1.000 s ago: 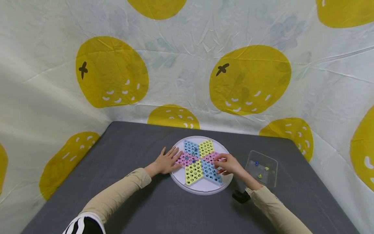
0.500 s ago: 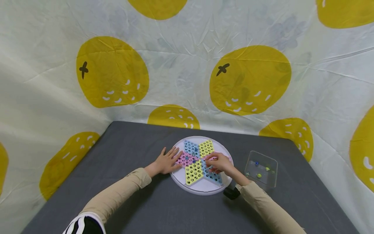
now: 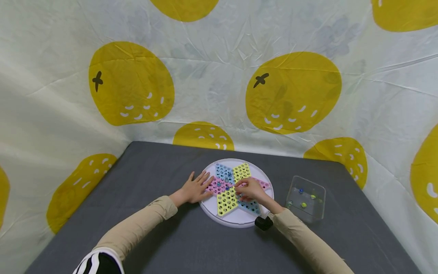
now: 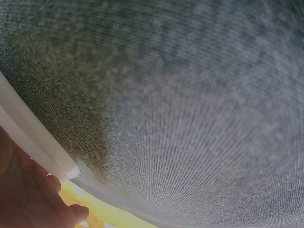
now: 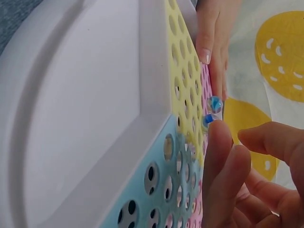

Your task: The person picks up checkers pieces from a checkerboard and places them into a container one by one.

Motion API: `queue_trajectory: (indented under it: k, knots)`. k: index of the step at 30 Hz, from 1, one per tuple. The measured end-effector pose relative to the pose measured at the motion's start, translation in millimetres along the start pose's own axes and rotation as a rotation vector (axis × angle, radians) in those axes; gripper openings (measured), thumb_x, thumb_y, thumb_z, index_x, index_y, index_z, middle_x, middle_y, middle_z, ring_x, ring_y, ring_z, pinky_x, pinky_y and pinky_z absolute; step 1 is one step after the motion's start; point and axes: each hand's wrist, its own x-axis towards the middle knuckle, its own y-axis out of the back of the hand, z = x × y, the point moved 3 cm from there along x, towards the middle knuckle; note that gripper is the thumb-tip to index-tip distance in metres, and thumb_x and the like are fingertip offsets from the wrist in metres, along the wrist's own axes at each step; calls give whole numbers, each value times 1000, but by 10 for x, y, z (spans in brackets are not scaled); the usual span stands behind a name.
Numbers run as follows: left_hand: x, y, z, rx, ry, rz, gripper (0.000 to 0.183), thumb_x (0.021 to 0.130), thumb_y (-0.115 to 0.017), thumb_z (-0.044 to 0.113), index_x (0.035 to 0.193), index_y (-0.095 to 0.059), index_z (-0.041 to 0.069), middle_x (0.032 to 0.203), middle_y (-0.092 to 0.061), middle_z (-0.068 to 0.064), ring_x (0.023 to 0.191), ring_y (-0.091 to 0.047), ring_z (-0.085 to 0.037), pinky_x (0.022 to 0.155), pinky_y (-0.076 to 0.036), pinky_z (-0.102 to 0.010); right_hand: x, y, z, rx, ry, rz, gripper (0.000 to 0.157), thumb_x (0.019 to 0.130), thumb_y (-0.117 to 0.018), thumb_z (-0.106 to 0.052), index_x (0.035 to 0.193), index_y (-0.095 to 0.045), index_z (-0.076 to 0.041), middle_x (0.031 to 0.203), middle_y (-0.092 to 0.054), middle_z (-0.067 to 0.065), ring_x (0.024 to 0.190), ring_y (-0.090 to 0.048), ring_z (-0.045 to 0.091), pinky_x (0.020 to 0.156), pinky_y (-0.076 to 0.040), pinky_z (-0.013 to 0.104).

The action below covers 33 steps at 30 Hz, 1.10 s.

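Note:
A round white Chinese checkers board [image 3: 236, 221] carries a star of pink, yellow and blue perforated points. My left hand [image 3: 195, 189] lies flat with fingers spread on its left rim, beside the pink point. Over the board's middle my right hand [image 3: 249, 190] has curled fingers, thumb and fingertips close together and pointing down-left. In the right wrist view these fingers [image 5: 232, 175] are near the star's surface; whether a marble is between them I cannot tell. Blue marbles [image 3: 227, 188] sit in the pink and blue points; one clear-blue marble [image 5: 214, 103] shows beyond the fingertips.
A clear plastic tray [image 3: 323, 207] stands right of the board, holding a blue marble [image 3: 301, 190], yellow-green marbles [image 3: 303, 205] and a clear one. Dark grey cloth covers the table [image 3: 154, 236]. A fruit-patterned curtain [image 3: 212, 87] hangs behind it.
My right hand has moved left across the board, from over the right pink point to the star's middle. The left hand has stayed in place.

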Motion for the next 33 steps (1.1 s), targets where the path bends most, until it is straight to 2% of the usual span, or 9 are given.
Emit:
queue_trajectory:
  k: [4, 11, 15, 16, 21, 22, 23, 28, 33]
  knots:
    - [2, -1, 5, 16, 2, 7, 65, 91, -26, 55, 145, -13, 20, 151, -14, -5, 140, -10, -23, 107, -10, -55, 39, -40, -8, 5, 5, 7, 21, 82, -62, -19, 98, -64, -5, 73, -67, 7, 48, -58, 10, 43, -44, 21]
    - [24, -37, -5, 19, 12, -5, 64, 91, -27, 54, 145, -12, 22, 151, -13, -3, 140, -8, -21, 108, -8, -54, 94, -102, 3, 2, -37, 37, 21, 81, -63, -21, 98, -65, -9, 70, -66, 3, 47, -57, 8, 42, -42, 20]
    - [24, -44, -20, -33, 5, -1, 66, 90, -26, 57, 145, -12, 23, 151, -12, -3, 140, -6, -21, 108, -5, -54, 119, -144, 1, -8, -34, 33, 21, 80, -63, -19, 99, -65, -9, 71, -67, 4, 47, -56, 8, 42, -43, 20]
    - [66, -122, -63, -39, -15, 26, 67, 89, -22, 61, 145, -8, 25, 152, -9, -2, 140, -2, -20, 108, -2, -55, 124, -152, -1, -7, -31, 29, 21, 81, -63, -19, 99, -65, -8, 71, -68, 5, 47, -57, 8, 42, -43, 20]
    - [65, -124, -66, -61, -17, 25, 68, 88, -20, 63, 145, -7, 26, 152, -8, -2, 141, -1, -20, 108, 0, -55, 153, -191, -17, -2, -25, 6, 24, 82, -62, -18, 102, -64, -6, 72, -68, 6, 48, -59, 9, 44, -45, 21]
    - [68, -122, -62, -52, -15, 24, 68, 89, -21, 61, 145, -7, 26, 152, -8, -2, 140, -1, -20, 108, -1, -55, 157, -194, -18, -5, -23, 5, 24, 82, -63, -18, 102, -64, -5, 72, -68, 6, 48, -59, 10, 44, -45, 21]
    - [25, -42, -19, -47, 5, -3, 66, 90, -26, 58, 145, -11, 23, 152, -11, -4, 140, -4, -22, 108, -4, -55, 161, -199, -21, -15, -21, 7, 24, 82, -63, -18, 102, -64, -5, 72, -67, 5, 48, -59, 10, 44, -45, 21]
    - [14, -12, 9, 8, 14, 1, 65, 91, -28, 54, 144, -15, 20, 151, -16, -5, 140, -10, -23, 107, -9, -55, 170, -216, -36, -25, -33, 9, 23, 81, -63, -18, 101, -63, -6, 72, -67, 5, 47, -57, 9, 43, -45, 21]
    - [-17, 25, 31, 2, 6, 18, 65, 91, -29, 54, 144, -17, 19, 150, -18, -6, 139, -13, -24, 106, -11, -56, 172, -228, -48, -4, -56, 10, 23, 81, -64, -17, 101, -63, -6, 72, -66, 6, 46, -56, 8, 43, -44, 20]
